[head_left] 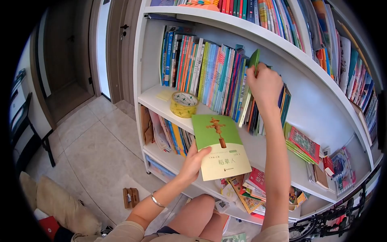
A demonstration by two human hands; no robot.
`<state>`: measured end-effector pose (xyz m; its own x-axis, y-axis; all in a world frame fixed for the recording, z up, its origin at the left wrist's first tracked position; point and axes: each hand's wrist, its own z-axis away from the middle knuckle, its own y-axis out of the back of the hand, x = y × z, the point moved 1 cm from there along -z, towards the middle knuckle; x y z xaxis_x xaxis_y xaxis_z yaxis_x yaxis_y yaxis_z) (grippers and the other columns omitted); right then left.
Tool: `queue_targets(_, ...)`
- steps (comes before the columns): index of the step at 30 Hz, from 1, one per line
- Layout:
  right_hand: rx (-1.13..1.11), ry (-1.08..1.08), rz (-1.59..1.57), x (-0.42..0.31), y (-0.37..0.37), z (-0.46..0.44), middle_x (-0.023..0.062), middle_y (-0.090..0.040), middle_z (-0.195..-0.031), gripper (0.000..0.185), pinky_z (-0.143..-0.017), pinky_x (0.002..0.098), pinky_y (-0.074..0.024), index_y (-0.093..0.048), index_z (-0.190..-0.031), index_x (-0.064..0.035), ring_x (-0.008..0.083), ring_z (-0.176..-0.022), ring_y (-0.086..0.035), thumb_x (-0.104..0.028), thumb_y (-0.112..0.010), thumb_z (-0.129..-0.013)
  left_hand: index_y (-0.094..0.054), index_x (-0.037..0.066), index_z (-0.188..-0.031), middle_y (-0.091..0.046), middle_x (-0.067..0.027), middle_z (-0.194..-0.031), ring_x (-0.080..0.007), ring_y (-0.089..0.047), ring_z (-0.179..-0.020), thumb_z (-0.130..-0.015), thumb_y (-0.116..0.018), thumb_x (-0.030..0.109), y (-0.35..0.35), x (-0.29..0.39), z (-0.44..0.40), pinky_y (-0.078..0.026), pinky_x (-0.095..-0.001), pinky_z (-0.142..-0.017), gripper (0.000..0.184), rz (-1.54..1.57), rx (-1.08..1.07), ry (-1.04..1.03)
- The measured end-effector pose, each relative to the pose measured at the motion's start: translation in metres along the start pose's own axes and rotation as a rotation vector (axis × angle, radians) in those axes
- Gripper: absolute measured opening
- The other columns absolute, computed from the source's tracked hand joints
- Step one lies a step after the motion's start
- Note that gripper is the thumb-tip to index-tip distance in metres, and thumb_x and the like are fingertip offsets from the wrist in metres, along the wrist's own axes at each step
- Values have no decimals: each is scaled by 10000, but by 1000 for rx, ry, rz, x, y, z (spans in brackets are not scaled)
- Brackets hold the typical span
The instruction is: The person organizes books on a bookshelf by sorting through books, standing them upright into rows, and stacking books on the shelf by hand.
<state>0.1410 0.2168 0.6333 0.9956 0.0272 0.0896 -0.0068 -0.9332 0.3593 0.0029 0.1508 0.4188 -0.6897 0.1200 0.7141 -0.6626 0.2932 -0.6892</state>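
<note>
My left hand is closed on the lower left edge of a green and cream book with a scarecrow on its cover, held in front of the shelf. Up at the row of upright books, my right hand grips the top of a thin green book. That book stands tilted among the others, its pale lower part showing below the hand. My right hand and forearm hide some of the spines behind them.
A roll of yellow tape sits at the shelf's front edge. Green and red books lie stacked on the right. Lower shelves hold piled books. A small wooden object rests on the floor, and a dark chair stands left.
</note>
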Motion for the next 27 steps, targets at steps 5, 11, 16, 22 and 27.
queue_targets(5,24,58,2,-23,78,31,134,-556,-532,238,-462,406,-433,-533,-605,-41,311,-485,-567,-195,-596,-776,-367,27,-1302,-521,-94,-1187,-157,-512,-1065,-860,-534,83,4,-3,-2,-408,-277,-896,475,8,-18,-11)
queue_targets(11,-28,68,304,-40,163,41,96,-521,-502,248,-440,376,-367,-505,-602,-49,285,-450,-518,-186,-632,-765,-371,32,-1302,-521,-89,-1192,-155,-502,-1079,-874,-529,109,1,1,2,-398,-275,-908,463,-34,-8,1)
queue_targets(16,-216,300,216,-59,142,49,103,-568,-579,127,-464,351,-438,-536,-575,-74,258,-498,-577,-108,-625,-659,-375,23,-1298,-505,-101,-1229,-186,-531,-1074,-924,-464,310,0,-2,3,-447,-315,-890,480,77,64,38)
queue_targets(22,-627,289,-83,-55,19,87,138,-602,-570,362,-532,377,-495,-656,-628,-36,300,-553,-624,-357,-631,-795,-444,61,-1232,-562,-70,-1133,-138,-554,-1016,-955,-409,336,8,-3,2,-454,-264,-835,392,315,-76,100)
queue_targets(27,-635,89,-133,9,26,105,121,-640,-670,330,-581,388,-483,-676,-815,-50,279,-631,-636,-376,-632,-793,-425,24,-1181,-584,-90,-1071,-154,-594,-939,-883,-546,231,8,-4,1,-483,-258,-783,382,23,82,-27)
